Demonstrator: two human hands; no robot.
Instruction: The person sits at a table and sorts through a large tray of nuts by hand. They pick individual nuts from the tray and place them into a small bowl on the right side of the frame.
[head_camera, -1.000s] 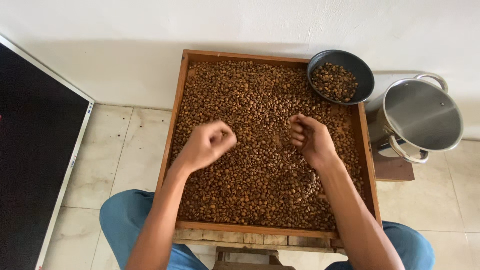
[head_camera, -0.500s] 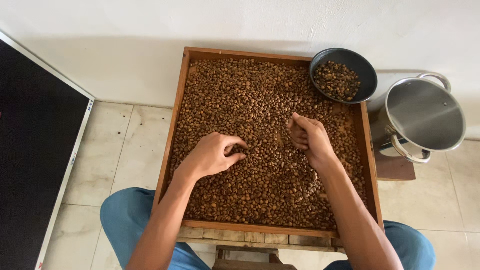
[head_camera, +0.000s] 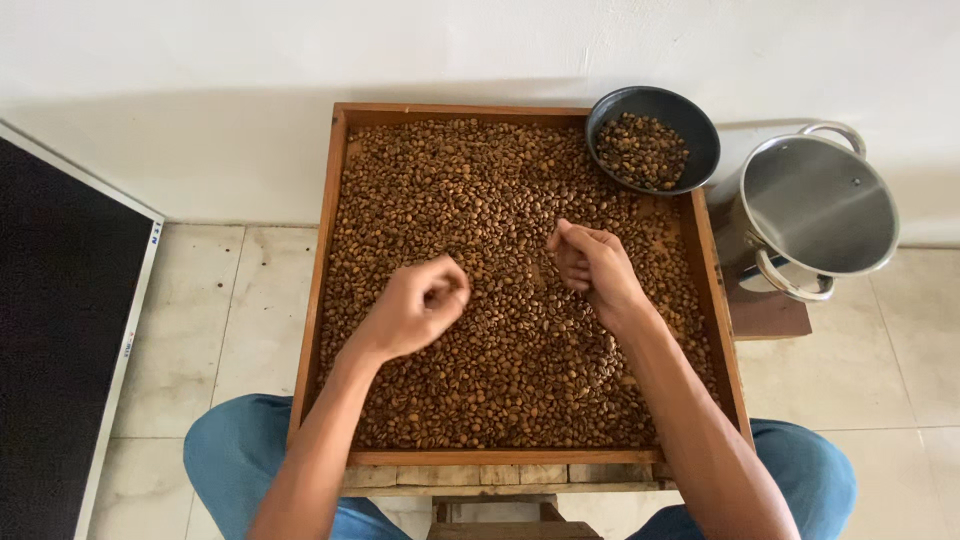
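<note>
Head view, looking down: wooden tray (head_camera: 318, 300) filled edge to edge with brown coffee beans (head_camera: 480, 190), resting across lap. Left hand (head_camera: 415, 305) curled loosely above beans at tray centre-left; contents hidden, cannot tell. Right hand (head_camera: 592, 265) cupped, fingertips pinched together just above beans; any bean held not visible. Beans likely light, hard, smooth, apt to roll; best pinched singly between fingertips. Black bowl (head_camera: 700, 130) of beans on tray's far right corner. Steel pot (head_camera: 820, 205) beside tray, right. Dark panel (head_camera: 60, 330) on floor, left. Nothing blocking reach.

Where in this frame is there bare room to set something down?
Bare floor tiles between the dark panel and wooden tray, and right below the steel pot. The tray is bean-covered; black bowl crowds its far right corner.
</note>
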